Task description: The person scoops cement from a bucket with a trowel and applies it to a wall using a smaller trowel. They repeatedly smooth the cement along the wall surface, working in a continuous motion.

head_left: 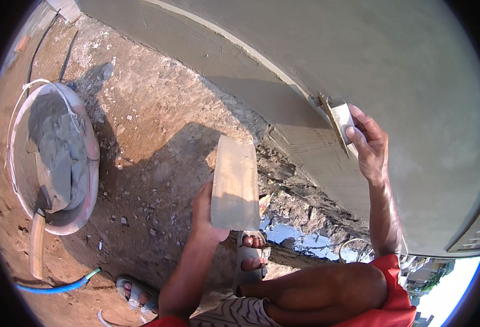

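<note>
My left hand (204,210) grips a flat, pale rectangular board (234,182) with its long side pointing away from me, its face turned up. My right hand (368,139) holds a plastering trowel (335,122) by its pale handle, with the blade at the grey plastered wall (414,98), just beside a narrow raised strip along it. Left of me stands a round, pinkish-white bucket (92,169) with a wire handle, holding grey mortar (63,141); a wooden-handled tool (37,245) leans in it.
Sandy, stony ground (147,109) runs along the wall's foot, with a wet puddle (297,237) by my sandalled foot. A blue hose (60,286) lies below the bucket, dark cables (67,57) beyond it. Buildings show at the lower right edge.
</note>
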`<action>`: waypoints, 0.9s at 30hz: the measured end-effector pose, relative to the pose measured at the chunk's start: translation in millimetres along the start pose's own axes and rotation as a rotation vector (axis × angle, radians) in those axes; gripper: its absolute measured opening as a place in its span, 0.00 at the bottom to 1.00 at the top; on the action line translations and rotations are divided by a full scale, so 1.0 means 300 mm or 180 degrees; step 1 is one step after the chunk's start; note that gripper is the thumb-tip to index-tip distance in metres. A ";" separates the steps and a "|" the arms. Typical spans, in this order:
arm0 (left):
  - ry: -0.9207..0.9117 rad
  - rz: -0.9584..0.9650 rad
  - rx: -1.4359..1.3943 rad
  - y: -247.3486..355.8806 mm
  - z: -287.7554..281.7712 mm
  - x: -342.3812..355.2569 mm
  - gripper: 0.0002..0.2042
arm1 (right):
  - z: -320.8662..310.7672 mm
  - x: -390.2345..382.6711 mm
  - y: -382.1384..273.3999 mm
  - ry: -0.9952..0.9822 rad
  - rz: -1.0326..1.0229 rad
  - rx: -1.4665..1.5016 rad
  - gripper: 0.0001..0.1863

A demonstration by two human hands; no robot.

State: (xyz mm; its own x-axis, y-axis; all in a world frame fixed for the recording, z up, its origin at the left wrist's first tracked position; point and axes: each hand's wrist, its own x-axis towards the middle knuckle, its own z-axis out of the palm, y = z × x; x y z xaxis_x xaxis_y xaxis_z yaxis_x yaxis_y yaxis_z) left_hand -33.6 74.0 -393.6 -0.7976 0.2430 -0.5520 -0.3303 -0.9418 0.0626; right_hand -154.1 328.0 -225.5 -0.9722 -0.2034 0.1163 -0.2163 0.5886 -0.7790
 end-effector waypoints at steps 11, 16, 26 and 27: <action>0.0123 0.0150 0.0377 0.013 0.070 -0.029 0.19 | 0.070 0.045 -0.041 -0.0159 -0.1013 -0.2067 0.19; 0.0160 -0.0089 0.0347 0.018 0.048 -0.020 0.18 | -0.045 -0.076 -0.006 -0.0199 -0.0545 -0.2089 0.18; 0.0224 -0.0193 0.0297 0.029 0.078 -0.044 0.16 | 0.020 0.063 -0.095 -0.0201 -0.0759 -0.1804 0.17; 0.0225 -0.0201 0.0285 0.026 0.083 -0.050 0.16 | 0.043 0.083 -0.097 -0.0278 -0.0791 -0.1841 0.18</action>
State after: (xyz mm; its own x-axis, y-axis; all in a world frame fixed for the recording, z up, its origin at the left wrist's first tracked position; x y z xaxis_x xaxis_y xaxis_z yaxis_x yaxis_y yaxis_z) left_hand -36.8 68.6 -364.3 -0.7373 0.2812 -0.6143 -0.4250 -0.8998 0.0982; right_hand -171.1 295.8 -207.8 -0.8811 -0.4369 0.1811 -0.4718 0.8382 -0.2735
